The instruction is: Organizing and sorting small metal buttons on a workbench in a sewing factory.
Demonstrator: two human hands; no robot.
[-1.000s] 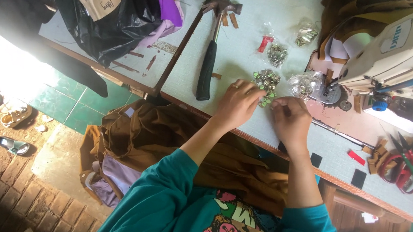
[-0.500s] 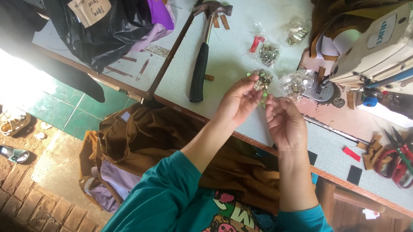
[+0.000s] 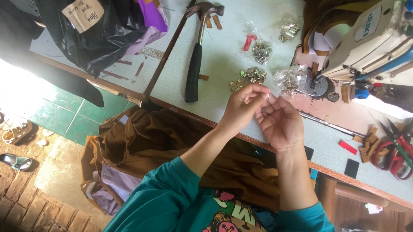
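Observation:
My left hand (image 3: 242, 106) is raised a little over the table's front edge, its fingertips pinched on what looks like a small metal piece. My right hand (image 3: 279, 122) is right beside it, palm up with fingers apart, its fingertips almost touching the left ones. Just beyond the hands, a loose heap of small metal fittings (image 3: 248, 77) lies on the pale table (image 3: 221, 39). A clear bag of similar fittings (image 3: 290, 81) sits to its right.
A hammer (image 3: 195, 57) lies left of the heap. Two more small bags of fittings (image 3: 262, 50) lie farther back. A sewing machine (image 3: 381, 41) stands at the right, red-handled scissors (image 3: 398, 149) near the right edge, a black plastic bag (image 3: 91, 25) at the left, and brown cloth (image 3: 166, 142) on my lap.
Both hands have lifted off the heap of fittings and drawn back toward me. The left fingers have closed into a pinch and the right palm has turned up.

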